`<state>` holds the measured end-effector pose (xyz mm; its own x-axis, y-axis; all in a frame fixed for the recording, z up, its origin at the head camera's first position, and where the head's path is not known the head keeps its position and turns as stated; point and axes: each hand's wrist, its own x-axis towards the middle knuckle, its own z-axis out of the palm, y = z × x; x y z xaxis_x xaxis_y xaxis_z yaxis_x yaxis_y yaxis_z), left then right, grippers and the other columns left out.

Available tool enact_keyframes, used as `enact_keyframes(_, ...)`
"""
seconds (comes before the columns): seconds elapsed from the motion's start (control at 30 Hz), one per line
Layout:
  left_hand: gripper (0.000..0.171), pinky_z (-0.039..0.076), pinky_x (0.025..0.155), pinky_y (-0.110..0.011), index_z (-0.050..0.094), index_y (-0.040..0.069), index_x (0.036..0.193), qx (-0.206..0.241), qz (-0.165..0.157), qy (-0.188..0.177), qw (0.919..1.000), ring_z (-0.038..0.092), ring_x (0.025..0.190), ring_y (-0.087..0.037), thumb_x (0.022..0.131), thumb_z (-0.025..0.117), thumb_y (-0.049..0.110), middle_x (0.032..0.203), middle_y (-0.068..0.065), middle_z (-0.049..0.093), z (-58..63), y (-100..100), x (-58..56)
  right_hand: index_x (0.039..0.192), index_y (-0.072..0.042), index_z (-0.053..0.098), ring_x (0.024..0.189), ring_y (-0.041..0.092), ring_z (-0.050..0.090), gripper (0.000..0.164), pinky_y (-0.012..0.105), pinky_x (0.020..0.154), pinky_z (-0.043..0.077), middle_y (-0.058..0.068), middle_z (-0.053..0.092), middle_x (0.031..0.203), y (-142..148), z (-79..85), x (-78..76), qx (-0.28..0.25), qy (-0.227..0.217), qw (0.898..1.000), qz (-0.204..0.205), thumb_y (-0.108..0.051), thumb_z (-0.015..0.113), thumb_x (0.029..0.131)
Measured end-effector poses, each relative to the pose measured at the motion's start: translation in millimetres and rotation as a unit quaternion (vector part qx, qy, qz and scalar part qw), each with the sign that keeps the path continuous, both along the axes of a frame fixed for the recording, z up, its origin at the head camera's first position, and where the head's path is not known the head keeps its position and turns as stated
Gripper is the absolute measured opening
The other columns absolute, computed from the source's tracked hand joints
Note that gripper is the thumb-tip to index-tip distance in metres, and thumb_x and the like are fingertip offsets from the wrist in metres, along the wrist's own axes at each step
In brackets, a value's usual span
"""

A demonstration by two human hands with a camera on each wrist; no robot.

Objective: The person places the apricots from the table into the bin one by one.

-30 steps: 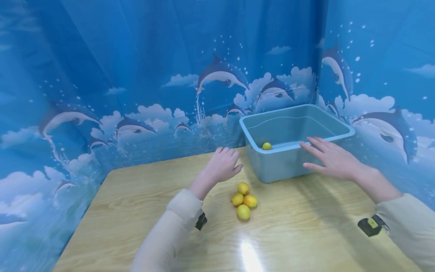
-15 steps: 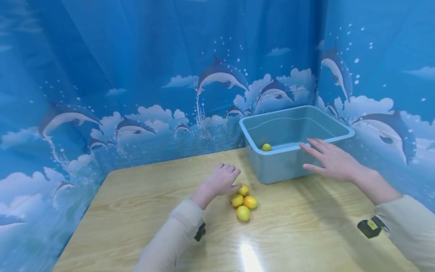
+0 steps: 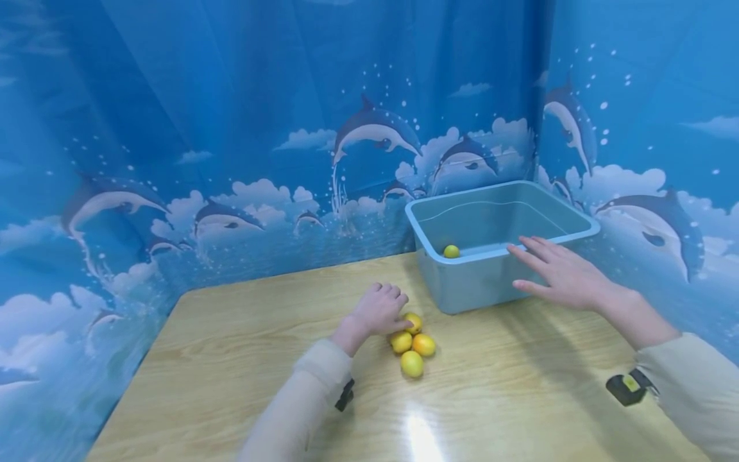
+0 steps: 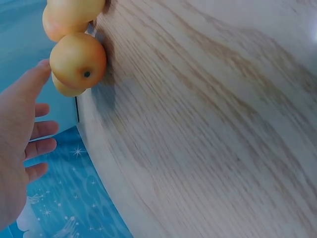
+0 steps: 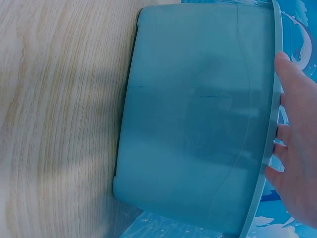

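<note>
Several small round yellow fruits sit clustered on the table; one has an orange tint, and one lies nearest the front. My left hand reaches in from the left, its thumb overlapping the rear fruit. In the left wrist view a fruit with a dark spot appears right at the thumb tip, the other fingers spread apart below. The blue-grey plastic bin stands at the back right. My right hand is held with fingers extended at its front rim. One yellow fruit lies inside.
The light wood table runs back to a blue curtain printed with dolphins. Black wrist cameras hang under both sleeves, the right camera showing plainly. A bright glare marks the table's front.
My left hand has come down and toward me, from behind the cluster to the rear fruit. My right hand has stayed at the bin's rim.
</note>
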<state>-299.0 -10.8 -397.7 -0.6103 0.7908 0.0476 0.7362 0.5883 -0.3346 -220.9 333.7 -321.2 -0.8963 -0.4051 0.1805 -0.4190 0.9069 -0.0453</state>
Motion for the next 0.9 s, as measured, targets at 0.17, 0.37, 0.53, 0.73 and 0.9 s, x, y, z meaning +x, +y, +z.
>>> enact_keyframes(0.17,0.052,0.04,0.085,-0.034,0.061,0.016,0.109,-0.019,0.008,-0.015,0.9997,0.05,0.092,-0.017,0.087,0.047,0.061,0.098,0.0,0.057,-3.0,4.4,-1.6,0.145,-0.008,0.027,0.131,0.047,0.021,0.072,0.059,0.101,0.02,0.027,0.023,0.146,0.0,-0.5,0.6,0.002,-0.002,1.0,-0.002,-0.05,0.05,0.091)
enact_keyframes(0.37,0.05,0.039,0.083,-0.033,0.062,0.017,0.105,-0.028,0.016,-0.017,0.9993,0.047,0.088,-0.016,0.086,0.048,0.062,0.093,0.001,0.054,-6.1,7.5,-4.1,0.145,-0.008,0.027,0.131,0.047,0.021,0.072,0.059,0.101,0.02,0.026,0.023,0.146,-0.7,0.5,2.0,-0.001,-0.002,1.0,0.0,-0.049,0.05,0.091)
enact_keyframes(0.53,0.05,0.039,0.08,-0.032,0.062,0.018,0.106,-0.03,0.02,-0.026,0.999,0.046,0.086,-0.016,0.086,0.047,0.062,0.091,0.002,0.053,-7.4,10.1,-5.3,0.145,-0.008,0.028,0.131,0.047,0.021,0.072,0.059,0.101,0.02,0.026,0.023,0.146,-0.6,0.4,2.3,-0.004,-0.004,1.0,-0.002,-0.048,0.052,0.09)
enact_keyframes(0.73,0.052,0.039,0.083,-0.033,0.062,0.018,0.109,-0.031,0.023,-0.041,0.9984,0.047,0.09,-0.017,0.086,0.047,0.062,0.094,0.001,0.054,-11.0,13.9,-7.1,0.145,-0.008,0.028,0.131,0.046,0.02,0.073,0.059,0.101,0.02,0.026,0.023,0.146,-1.8,1.3,2.6,-0.004,-0.004,1.0,-0.004,-0.048,0.053,0.09)
enact_keyframes(0.9,0.052,0.038,0.087,-0.035,0.061,0.019,0.114,-0.011,0.03,-0.061,0.9977,0.048,0.094,-0.017,0.085,0.05,0.061,0.098,0.001,0.055,-9.5,18.1,-6.7,0.145,-0.008,0.029,0.131,0.046,0.021,0.072,0.059,0.101,0.021,0.026,0.024,0.145,-2.5,1.9,3.5,-0.005,0.0,1.0,-0.002,-0.048,0.053,0.09)
